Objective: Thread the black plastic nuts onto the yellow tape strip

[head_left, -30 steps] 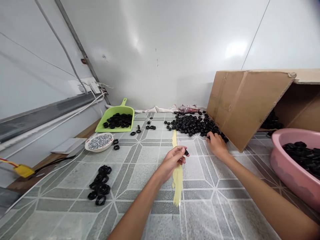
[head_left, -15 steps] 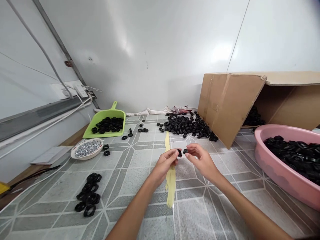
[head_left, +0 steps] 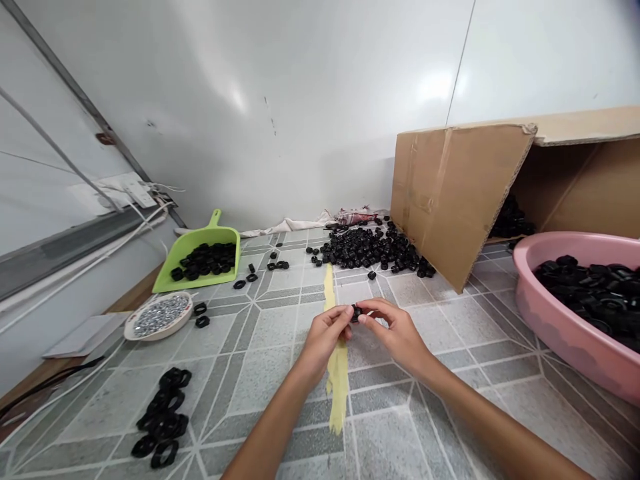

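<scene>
My left hand [head_left: 325, 333] and my right hand [head_left: 393, 330] meet above the tiled surface, fingertips pinched together on a small black plastic part [head_left: 355, 313] held between them. A strip of yellow tape [head_left: 336, 360] runs along the tiles under my hands. Behind them lies a heap of black parts [head_left: 373, 248] spilled beside a tipped cardboard box [head_left: 450, 193].
A green dustpan [head_left: 200, 253] holding black parts sits at the back left. A white bowl of small metal pieces [head_left: 157, 317] stands on the left, with a cluster of black rings [head_left: 163, 417] nearer me. A pink basin [head_left: 565, 327] full of black parts is on the right.
My right hand drew back from the heap with a black part and came to my left hand. The two pieces, apart half a second ago, are now pressed together.
</scene>
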A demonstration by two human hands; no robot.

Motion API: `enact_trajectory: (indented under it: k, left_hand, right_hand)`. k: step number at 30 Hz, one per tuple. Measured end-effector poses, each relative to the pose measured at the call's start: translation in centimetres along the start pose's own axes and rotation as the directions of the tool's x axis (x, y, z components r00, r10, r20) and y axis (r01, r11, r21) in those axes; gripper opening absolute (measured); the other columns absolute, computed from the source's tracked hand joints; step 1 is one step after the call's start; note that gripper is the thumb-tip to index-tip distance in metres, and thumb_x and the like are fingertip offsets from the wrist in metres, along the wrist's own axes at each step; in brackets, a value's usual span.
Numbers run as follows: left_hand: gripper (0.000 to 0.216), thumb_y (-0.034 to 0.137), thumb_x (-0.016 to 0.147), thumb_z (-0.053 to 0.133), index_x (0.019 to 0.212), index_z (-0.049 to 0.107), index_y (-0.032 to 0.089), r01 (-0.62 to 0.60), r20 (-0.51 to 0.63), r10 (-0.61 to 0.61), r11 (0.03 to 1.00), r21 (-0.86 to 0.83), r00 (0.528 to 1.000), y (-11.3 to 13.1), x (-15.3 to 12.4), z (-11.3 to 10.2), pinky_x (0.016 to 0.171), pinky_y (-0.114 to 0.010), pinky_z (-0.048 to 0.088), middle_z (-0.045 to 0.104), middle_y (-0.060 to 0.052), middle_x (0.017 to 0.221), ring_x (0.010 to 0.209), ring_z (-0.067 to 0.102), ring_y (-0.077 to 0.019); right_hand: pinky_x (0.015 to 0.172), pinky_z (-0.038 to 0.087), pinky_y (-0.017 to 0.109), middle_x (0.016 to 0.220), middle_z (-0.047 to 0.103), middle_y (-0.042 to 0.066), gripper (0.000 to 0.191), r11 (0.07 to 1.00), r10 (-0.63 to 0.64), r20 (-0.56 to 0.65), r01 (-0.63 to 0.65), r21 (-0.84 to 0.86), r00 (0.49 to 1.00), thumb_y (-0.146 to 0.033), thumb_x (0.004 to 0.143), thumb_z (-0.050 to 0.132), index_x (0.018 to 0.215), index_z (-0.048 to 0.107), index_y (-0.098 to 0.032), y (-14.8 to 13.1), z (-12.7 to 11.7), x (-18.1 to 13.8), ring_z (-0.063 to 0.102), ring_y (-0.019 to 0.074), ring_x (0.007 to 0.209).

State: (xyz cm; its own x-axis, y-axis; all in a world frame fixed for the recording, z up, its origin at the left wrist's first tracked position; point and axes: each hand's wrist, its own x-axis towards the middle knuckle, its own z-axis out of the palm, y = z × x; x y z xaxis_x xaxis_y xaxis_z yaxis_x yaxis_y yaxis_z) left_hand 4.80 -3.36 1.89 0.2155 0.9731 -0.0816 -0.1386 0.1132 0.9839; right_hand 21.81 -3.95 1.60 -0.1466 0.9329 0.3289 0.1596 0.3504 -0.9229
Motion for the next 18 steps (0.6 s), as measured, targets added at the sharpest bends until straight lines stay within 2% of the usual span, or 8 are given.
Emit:
enact_trajectory:
  k: [6,13,16,18]
  left_hand:
    - [0.039,0.052,0.083,0.069,0.094,0.073,0.016,-0.013,-0.01,0.013,0.999,0.039,1.0,-0.31,0.0,-0.21,0.06,-0.023,0.034,0.055,0.001,0.062,0.059,0.046,-0.0108]
    - [0.041,0.054,0.085,0.066,0.084,0.073,0.014,-0.003,0.009,0.002,0.995,0.101,1.0,0.16,-0.31,-0.17,0.059,-0.024,0.032,0.052,0.001,0.059,0.058,0.044,-0.0108]
    - [0.04,0.054,0.085,0.066,0.082,0.073,0.014,-0.008,0.023,0.006,0.991,0.13,1.0,0.34,-0.46,-0.12,0.06,-0.024,0.032,0.053,0.001,0.06,0.059,0.045,-0.0113]
    - [0.039,0.053,0.084,0.067,0.083,0.073,0.015,-0.02,0.043,0.014,0.99,0.139,0.999,0.41,-0.54,-0.02,0.059,-0.024,0.032,0.054,0.001,0.061,0.06,0.045,-0.0116]
  right_hand:
    - [0.092,0.049,0.039,0.112,0.071,0.006,0.02,0.997,-0.029,-0.002,0.029,-0.078,1.0,-0.029,0.09,0.063,0.107,0.072,-0.025,-0.34,-0.34,-0.14,0.063,0.0233,0.104]
    - [0.09,0.046,0.035,0.104,0.071,0.004,0.02,0.988,-0.038,0.055,0.045,-0.146,0.998,-0.031,0.093,0.061,0.109,0.072,-0.026,-0.35,-0.66,-0.17,0.062,0.0215,0.1]
    - [0.086,0.044,0.033,0.095,0.071,0.003,0.017,0.981,-0.048,0.063,0.059,-0.187,0.997,-0.035,0.094,0.06,0.099,0.073,-0.025,-0.57,-0.71,-0.22,0.061,0.0209,0.094]
    - [0.079,0.043,0.032,0.084,0.069,0.003,0.023,0.971,-0.035,0.059,0.048,-0.235,0.998,-0.038,0.096,0.057,0.086,0.071,-0.023,-0.58,-0.67,-0.26,0.061,0.0204,0.086]
